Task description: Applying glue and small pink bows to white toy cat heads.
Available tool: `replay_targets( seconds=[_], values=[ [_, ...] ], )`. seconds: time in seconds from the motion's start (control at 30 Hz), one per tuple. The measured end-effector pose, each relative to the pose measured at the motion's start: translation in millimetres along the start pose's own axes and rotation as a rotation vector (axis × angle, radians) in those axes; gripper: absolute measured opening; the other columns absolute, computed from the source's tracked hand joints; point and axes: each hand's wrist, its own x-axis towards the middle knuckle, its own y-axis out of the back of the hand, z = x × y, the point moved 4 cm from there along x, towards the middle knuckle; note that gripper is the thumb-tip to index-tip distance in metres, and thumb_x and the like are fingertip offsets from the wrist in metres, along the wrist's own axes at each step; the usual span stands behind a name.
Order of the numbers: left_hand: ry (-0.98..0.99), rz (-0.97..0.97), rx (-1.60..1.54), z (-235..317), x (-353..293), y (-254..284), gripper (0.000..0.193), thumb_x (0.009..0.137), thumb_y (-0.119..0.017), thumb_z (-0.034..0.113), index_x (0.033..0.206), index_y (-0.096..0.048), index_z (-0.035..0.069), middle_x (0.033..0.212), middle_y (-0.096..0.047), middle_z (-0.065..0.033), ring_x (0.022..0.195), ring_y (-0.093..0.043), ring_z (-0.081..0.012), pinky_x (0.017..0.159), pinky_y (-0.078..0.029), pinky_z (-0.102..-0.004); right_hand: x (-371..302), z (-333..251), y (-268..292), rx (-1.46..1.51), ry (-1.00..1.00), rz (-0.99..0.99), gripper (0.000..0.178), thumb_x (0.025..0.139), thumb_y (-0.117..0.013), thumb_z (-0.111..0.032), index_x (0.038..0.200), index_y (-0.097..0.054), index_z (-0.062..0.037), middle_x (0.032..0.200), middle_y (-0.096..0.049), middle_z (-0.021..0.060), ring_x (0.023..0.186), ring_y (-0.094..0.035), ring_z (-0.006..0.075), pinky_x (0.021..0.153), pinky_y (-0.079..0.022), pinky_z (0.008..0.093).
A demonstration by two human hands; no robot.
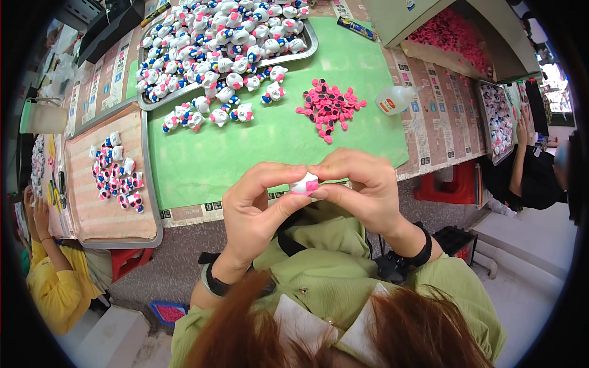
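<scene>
The green mat lies on the table at twelve o'clock from my hands, with a metal tray of small white toys at its far end and a pile of pink bits at one o'clock. My left hand and right hand both pinch one little white toy tight between fingertips, close above my lap.

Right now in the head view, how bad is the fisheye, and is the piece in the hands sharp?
Head view: strong fisheye, with a black rim all round and the green mat edges bowed. Lighting is even, shadows soft, and there is slight glare on the metal tray. The white-and-pink figure, pinched between left hand and right hand, is fairly sharp. The hair at the bottom is blurred.
</scene>
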Motion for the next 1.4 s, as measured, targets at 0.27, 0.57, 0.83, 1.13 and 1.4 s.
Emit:
replay_targets(
  seconds=[0.27,0.57,0.83,1.13,1.4],
  values=[
    [0.031,-0.011,-0.011,1,-1,2,0.024,0.067,-0.063,-0.006,0.09,-0.058,-0.001,0.091,-0.058,-0.0123,0.087,-0.055,-0.0186,0.077,-0.043,-0.0284,2,-1,1,-0.013,-0.004,-0.051,0.016,0.065,-0.064,0.002,0.08,-0.062,0.0011,0.073,-0.061,0.0097,0.066,-0.058,0.0176,0.058,-0.045,0.026],
    [0.024,-0.037,-0.005,-2,1,4,0.023,0.069,-0.062,-0.005,0.091,-0.058,-0.001,0.092,-0.057,-0.0118,0.087,-0.054,-0.0181,0.078,-0.042,-0.0281,6,-5,1,-0.043,-0.013,-0.084,0.018,0.065,-0.064,0.001,0.083,-0.062,0.0009,0.073,-0.061,0.0101,0.067,-0.057,0.0181,0.059,-0.045,0.0266],
    [0.253,0.048,-0.456,-6,7,1,0.031,0.078,-0.051,-0.003,0.108,-0.043,-0.001,0.103,-0.048,-0.0085,0.094,-0.05,-0.0167,0.079,-0.043,-0.0272,11,-22,-14,-0.38,0.135,-0.027,0.042,0.063,-0.065,-0.002,0.104,-0.054,-0.0015,0.087,-0.052,0.0109,0.078,-0.05,0.0237,0.066,-0.042,0.0298],
    [0.45,-0.042,-0.82,-17,6,-5,0.03,0.083,-0.049,0.01,0.111,-0.04,0.002,0.102,-0.05,-0.0115,0.095,-0.051,-0.0213,0.08,-0.045,-0.0329,9,-25,-14,-0.525,0.191,0.044,0.045,0.058,-0.069,0.0,0.101,-0.056,0.0002,0.085,-0.047,0.0085,0.076,-0.05,0.0169,0.06,-0.043,0.0249],
    [0.312,0.024,-0.728,-16,5,-2,0.03,0.08,-0.049,-0.001,0.109,-0.042,-0.001,0.108,-0.049,-0.0124,0.097,-0.05,-0.0183,0.082,-0.044,-0.031,6,-21,-17,-0.491,0.257,0.082,0.046,0.058,-0.065,0.002,0.102,-0.055,-0.0004,0.088,-0.05,0.0108,0.077,-0.05,0.0256,0.066,-0.041,0.0336]
  ],
)
